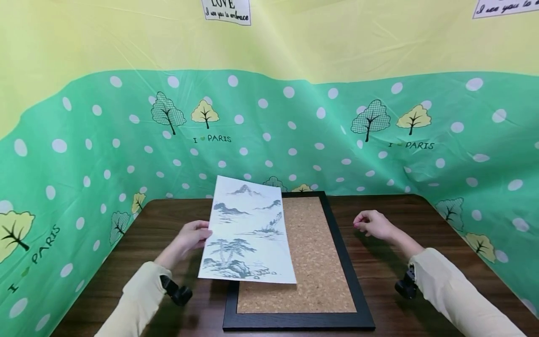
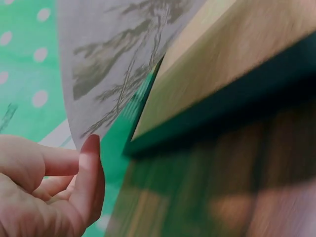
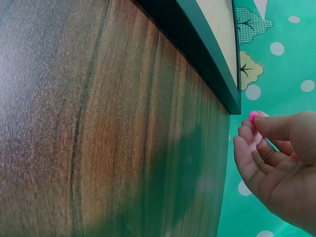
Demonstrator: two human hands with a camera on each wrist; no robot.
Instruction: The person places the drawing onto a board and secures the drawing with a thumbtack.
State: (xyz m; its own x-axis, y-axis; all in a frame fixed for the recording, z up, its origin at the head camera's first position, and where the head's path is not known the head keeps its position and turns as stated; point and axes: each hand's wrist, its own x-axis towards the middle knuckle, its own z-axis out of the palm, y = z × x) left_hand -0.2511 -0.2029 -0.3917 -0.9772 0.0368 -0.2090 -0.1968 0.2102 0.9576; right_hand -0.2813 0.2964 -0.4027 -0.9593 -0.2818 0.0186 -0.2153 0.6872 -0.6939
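Observation:
My left hand (image 1: 191, 238) pinches the left edge of a white sheet of paper (image 1: 261, 215) printed with a grey ink landscape of mountains and trees. The sheet is tilted up and overlaps the left part of a cork board (image 1: 316, 262) in a black frame (image 1: 294, 323). In the left wrist view, thumb and fingers meet at the paper's edge. Right of the board, my right hand (image 1: 375, 225) is raised over the table. Between its thumb and index finger it pinches a pink pushpin (image 3: 253, 116), of which only the rounded head shows.
The board lies on a dark wood-grain table (image 1: 396, 290). Behind the table hangs a green and yellow cloth (image 1: 303, 131) with white dots and trees. A small black wrist camera is strapped on each sleeve (image 1: 143, 285).

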